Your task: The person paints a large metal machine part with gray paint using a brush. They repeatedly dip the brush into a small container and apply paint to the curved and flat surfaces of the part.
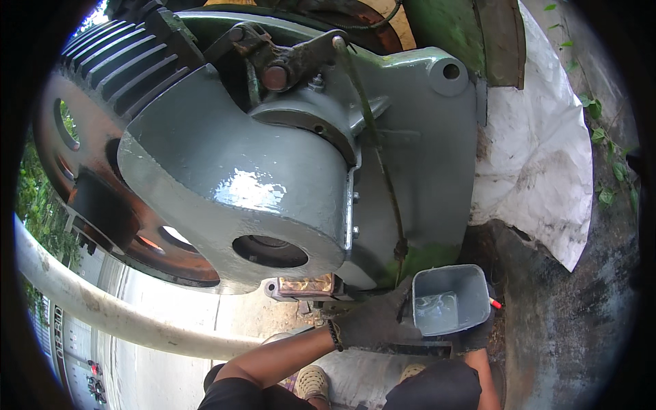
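A square grey plastic tub [471, 279], its top open, is tilted toward me low at the right. Shiny wet grey liquid that looks like paint [437, 311] lies in its bottom. My left hand [376, 320], in a dark glove, grips the tub at its left side. Against the tub's lower right is my right hand [473, 338], also gloved, its fingers hidden by the tub. A thin red-ended stick [496, 303] pokes out beside the tub near that hand. Close above stands a large machine housing [294, 174] coated in glossy grey, with a round hole in its lower part.
A rusty-brown spoked wheel [89, 157] and black fins [123, 61] flank the housing at left. A thin greenish rod [372, 130] runs down its front. White sheeting [533, 157] hangs at right beside a dark stained wall [574, 321]. A pale pipe rail [137, 314] curves across the lower left.
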`<state>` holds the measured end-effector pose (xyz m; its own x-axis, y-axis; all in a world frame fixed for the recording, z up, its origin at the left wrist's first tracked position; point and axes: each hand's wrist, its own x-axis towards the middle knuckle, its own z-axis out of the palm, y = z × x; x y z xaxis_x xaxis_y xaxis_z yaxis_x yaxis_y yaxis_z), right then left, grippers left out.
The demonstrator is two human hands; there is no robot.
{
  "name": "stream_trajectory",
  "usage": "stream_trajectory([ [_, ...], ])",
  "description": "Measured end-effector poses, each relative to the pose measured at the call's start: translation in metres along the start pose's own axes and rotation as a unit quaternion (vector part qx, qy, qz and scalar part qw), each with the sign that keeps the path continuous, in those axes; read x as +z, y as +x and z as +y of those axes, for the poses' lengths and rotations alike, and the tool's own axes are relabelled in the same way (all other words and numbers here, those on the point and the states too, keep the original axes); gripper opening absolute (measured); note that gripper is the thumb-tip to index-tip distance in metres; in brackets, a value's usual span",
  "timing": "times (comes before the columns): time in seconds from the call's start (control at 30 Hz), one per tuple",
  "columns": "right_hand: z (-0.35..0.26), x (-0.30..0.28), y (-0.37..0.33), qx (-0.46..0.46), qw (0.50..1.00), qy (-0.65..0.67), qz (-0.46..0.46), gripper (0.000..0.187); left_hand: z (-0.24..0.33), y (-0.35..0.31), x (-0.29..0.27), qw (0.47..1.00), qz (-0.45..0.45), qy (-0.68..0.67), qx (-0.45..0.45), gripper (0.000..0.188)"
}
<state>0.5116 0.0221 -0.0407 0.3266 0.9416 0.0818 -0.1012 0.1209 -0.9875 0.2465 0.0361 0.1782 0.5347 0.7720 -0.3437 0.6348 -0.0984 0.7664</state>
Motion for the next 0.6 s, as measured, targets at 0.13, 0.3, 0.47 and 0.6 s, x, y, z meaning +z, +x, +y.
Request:
stream_trajectory([
  [0.13, -0.022, -0.005, 0.013, 0.014, 0.99, 0.141, -0.015, 0.03, 0.035, -0.007, 0.0, 0.98, 0.073, 0.181, 0.025, 0.128],
  [0.3, -0.07, -0.011, 0.027, 0.019, 0.977, 0.207, -0.049, 0.036, 0.012, 0.009, 0.03, 0.966, 0.16, -0.01, 0.204, 0.137],
  [0.47, -0.118, -0.01, 0.017, 0.027, 0.989, 0.131, -0.061, 0.031, 0.025, 0.005, 0.027, 0.953, 0.193, -0.031, 0.232, 0.135],
  [0.6, -0.127, -0.023, 0.02, -0.148, 0.969, -0.19, -0.057, 0.026, 0.037, -0.004, 0.025, 0.948, 0.199, -0.068, 0.24, 0.131],
])
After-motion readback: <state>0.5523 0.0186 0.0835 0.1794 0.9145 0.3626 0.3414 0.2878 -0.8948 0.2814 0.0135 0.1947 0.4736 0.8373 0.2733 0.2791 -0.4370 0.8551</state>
